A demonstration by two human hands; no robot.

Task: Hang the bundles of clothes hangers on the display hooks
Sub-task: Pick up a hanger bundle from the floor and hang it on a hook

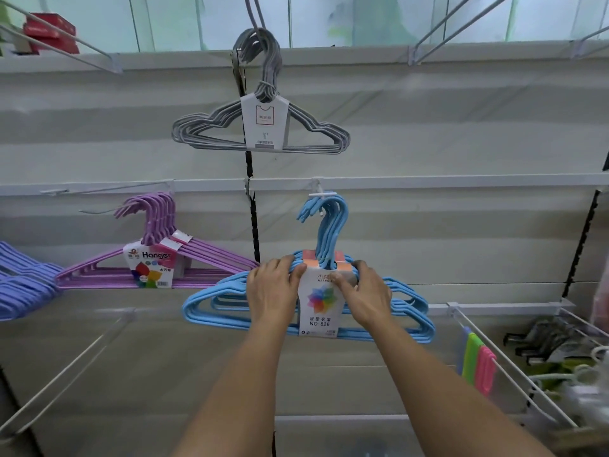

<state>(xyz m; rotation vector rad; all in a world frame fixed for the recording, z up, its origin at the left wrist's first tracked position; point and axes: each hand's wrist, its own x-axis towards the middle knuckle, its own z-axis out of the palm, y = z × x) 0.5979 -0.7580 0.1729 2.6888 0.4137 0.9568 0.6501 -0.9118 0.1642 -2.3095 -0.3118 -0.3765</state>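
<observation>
A bundle of blue hangers (pixel 211 301) with a white label card hangs in the middle, its hook tops over a white display hook (pixel 321 193). My left hand (pixel 272 291) grips the bundle's left shoulder, fingers curled over the top. My right hand (pixel 364 293) grips the right shoulder, thumb on the label. A grey hanger bundle (pixel 204 133) hangs on a hook above. A purple hanger bundle (pixel 204 255) hangs on a hook (pixel 108 189) to the left.
Lilac-blue hangers (pixel 23 282) show at the far left edge. Bare white wire hooks (pixel 62 367) stick out at lower left and top right. At lower right a wire hook (pixel 514 374) carries green and pink items (pixel 478 364), with dark goods behind.
</observation>
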